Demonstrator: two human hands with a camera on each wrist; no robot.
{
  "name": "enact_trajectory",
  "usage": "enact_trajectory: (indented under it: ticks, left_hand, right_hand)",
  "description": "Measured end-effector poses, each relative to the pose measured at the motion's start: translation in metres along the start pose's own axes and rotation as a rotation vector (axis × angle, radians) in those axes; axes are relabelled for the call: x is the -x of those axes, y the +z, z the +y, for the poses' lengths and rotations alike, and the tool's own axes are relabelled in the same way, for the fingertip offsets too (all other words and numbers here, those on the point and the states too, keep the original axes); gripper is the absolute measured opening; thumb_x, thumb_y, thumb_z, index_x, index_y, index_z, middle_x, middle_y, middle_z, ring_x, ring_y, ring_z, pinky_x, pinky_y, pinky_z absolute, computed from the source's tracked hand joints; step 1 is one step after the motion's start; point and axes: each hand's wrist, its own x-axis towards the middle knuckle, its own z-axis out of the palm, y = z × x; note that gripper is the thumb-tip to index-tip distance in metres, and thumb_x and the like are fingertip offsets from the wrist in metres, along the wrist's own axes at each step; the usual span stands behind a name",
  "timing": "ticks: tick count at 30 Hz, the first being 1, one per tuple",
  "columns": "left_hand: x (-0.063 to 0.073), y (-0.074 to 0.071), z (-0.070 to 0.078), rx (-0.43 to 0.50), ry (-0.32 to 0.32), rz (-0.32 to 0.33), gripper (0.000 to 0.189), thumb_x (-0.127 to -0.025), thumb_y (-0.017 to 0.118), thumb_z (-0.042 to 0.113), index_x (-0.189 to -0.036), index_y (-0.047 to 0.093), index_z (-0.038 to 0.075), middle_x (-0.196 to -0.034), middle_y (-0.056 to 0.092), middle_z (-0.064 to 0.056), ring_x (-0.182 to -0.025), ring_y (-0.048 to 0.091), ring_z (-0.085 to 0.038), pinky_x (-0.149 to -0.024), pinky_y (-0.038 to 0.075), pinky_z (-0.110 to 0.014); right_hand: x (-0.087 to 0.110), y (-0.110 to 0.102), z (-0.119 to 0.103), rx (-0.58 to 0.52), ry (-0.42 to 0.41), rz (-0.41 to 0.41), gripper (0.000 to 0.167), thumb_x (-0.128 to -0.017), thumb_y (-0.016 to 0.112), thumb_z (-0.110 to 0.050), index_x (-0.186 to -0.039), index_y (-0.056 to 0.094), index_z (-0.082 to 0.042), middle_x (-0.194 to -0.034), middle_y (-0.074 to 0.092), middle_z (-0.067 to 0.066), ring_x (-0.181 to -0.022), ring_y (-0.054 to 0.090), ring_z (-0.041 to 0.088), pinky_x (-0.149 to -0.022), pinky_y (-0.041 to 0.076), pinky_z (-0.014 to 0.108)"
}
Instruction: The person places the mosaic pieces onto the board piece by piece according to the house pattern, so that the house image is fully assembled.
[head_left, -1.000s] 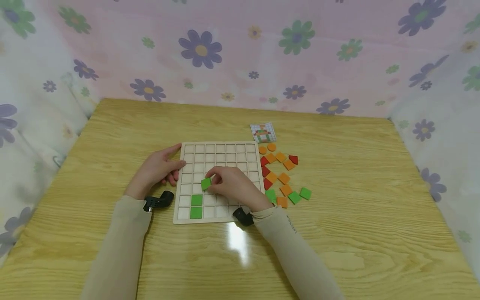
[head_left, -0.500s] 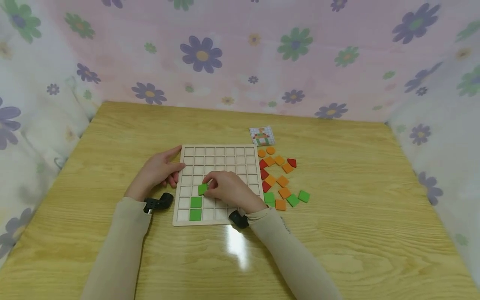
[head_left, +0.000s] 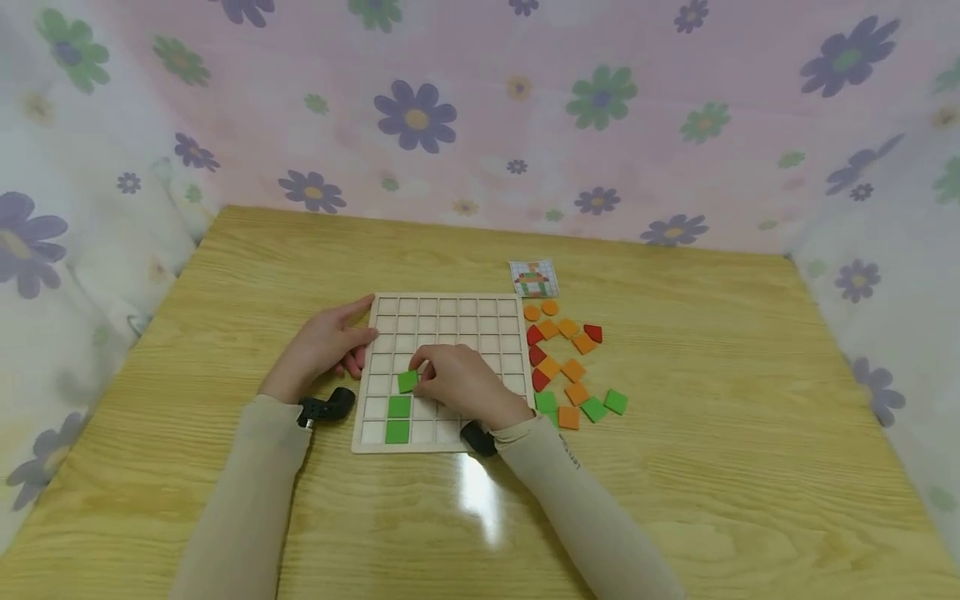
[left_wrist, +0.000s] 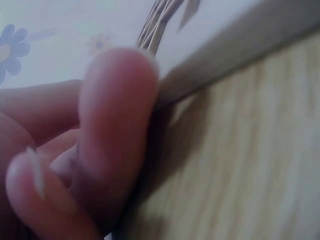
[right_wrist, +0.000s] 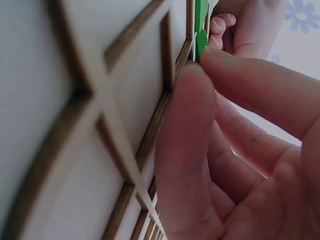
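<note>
Wood-grain worktop [head_left: 375, 533]: stretches from the gridded board's [head_left: 447, 431] near edge toward the viewer.
Placed green tiles [head_left: 398, 419]: two, second column from left, nearest rows.
Held green tile [head_left: 407, 382]: over the next square, slightly askew; closer to them than a second ago.
Right hand [head_left: 465, 382]: thumb and index fingers pinching it.
Left hand [head_left: 322, 346]: index extended, thumb touching the left edge, as before.
Loose tiles [head_left: 575, 394]: beside the right edge, worktop beyond.
Picture card [head_left: 534, 279]: past the far right corner.
</note>
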Motion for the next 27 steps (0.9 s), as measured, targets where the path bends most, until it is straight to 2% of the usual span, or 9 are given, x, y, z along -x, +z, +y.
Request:
enact_trajectory:
  ticks: [5,15,19,27]
  left_hand:
    - [-0.0032,-0.0015,0.0025,-0.002,0.023,0.01,0.061,-0.088,0.055,0.038,-0.139,0.022,0.039,-0.065,0.057,-0.016,-0.052,0.057,-0.028,-0.046,0.045,-0.033]
    - [-0.0073,0.0036,0.0031,0.028,-0.011,0.043,0.062,-0.086,0.057,0.036,-0.139,0.026,0.036,-0.062,0.058,-0.014,-0.05,0.057,-0.025,-0.044,0.043,-0.031]
    - [-0.0069,0.0027,0.0027,0.014,-0.001,0.033,0.063,-0.087,0.056,0.033,-0.141,0.024,0.031,-0.061,0.057,-0.014,-0.049,0.056,-0.024,-0.044,0.044,-0.032]
    - [-0.0062,-0.0008,-0.0017,0.011,-0.011,-0.017,0.065,-0.088,0.056,0.034,-0.142,0.021,0.033,-0.063,0.057,-0.016,-0.051,0.058,-0.027,-0.046,0.046,-0.034]
  right_hand:
    - [-0.0024,-0.0018,-0.0042,0.09,-0.003,0.012,0.02,-0.079,0.067,-0.026,-0.097,0.062,-0.019,-0.074,0.056,-0.01,-0.067,0.051,0.007,-0.061,0.04,0.022]
    - [-0.0039,-0.0003,-0.0048,0.169,-0.041,0.027,0.019,-0.08,0.066,-0.026,-0.098,0.061,-0.02,-0.072,0.056,-0.012,-0.065,0.05,0.007,-0.059,0.039,0.023]
    - [-0.0026,0.002,-0.0049,0.186,-0.07,0.046,0.019,-0.08,0.066,-0.026,-0.098,0.062,-0.02,-0.071,0.055,-0.012,-0.064,0.05,0.006,-0.058,0.039,0.022]
    - [-0.0019,0.0043,-0.0055,0.196,-0.084,0.019,0.019,-0.081,0.066,-0.024,-0.099,0.063,-0.019,-0.07,0.054,-0.012,-0.064,0.049,0.006,-0.059,0.038,0.021]
